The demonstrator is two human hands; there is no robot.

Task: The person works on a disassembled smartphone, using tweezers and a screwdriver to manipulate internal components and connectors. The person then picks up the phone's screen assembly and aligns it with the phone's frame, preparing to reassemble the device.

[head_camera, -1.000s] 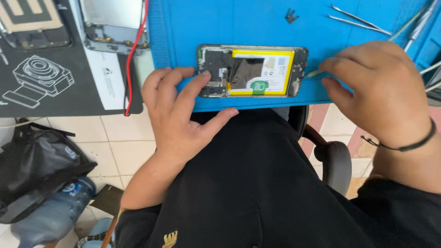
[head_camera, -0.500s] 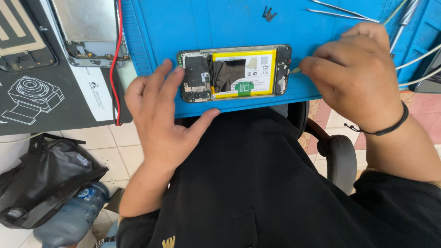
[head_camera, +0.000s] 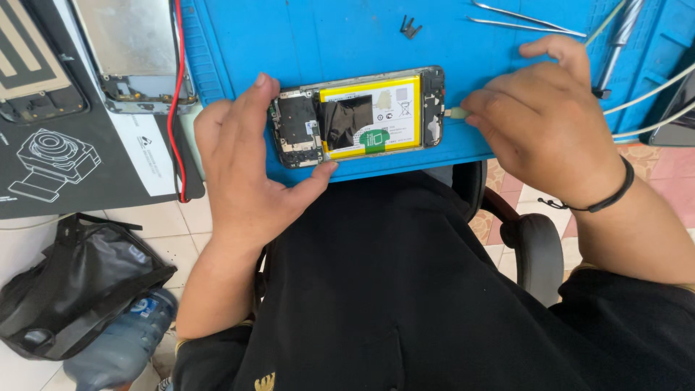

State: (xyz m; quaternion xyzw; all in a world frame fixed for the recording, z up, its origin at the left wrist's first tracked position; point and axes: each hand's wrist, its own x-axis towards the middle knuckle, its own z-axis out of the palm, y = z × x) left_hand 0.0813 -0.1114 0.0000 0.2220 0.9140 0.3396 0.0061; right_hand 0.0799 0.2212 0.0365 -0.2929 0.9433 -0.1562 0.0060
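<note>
While it lies back-open on the blue work mat (head_camera: 304, 36), the opened phone (head_camera: 360, 116) has its long axis running left to right, slightly tilted so the right end sits a little higher; the yellow battery (head_camera: 384, 108) fills its middle and the circuit board end points left. It sits close to the mat's near edge, just above the person's lap. The left hand (head_camera: 242, 170) brackets the phone's left end, index finger along the top corner and thumb at the bottom corner, fingers spread fairly wide and touching the frame. The right hand (head_camera: 543, 119) is curled narrow, pinching a small pale connector (head_camera: 456, 113) right at the phone's right end. Bare mat stretches above the phone, up to a small dark clip (head_camera: 410, 27), tweezers (head_camera: 525, 22) and a screwdriver (head_camera: 617, 47) at the far edge. White cables (head_camera: 651, 101) run off right. Left of the mat lies another opened device (head_camera: 134, 54) with a red wire (head_camera: 174, 94). On the floor a black bag (head_camera: 72, 289) rests beside a plastic bottle (head_camera: 123, 340).
</note>
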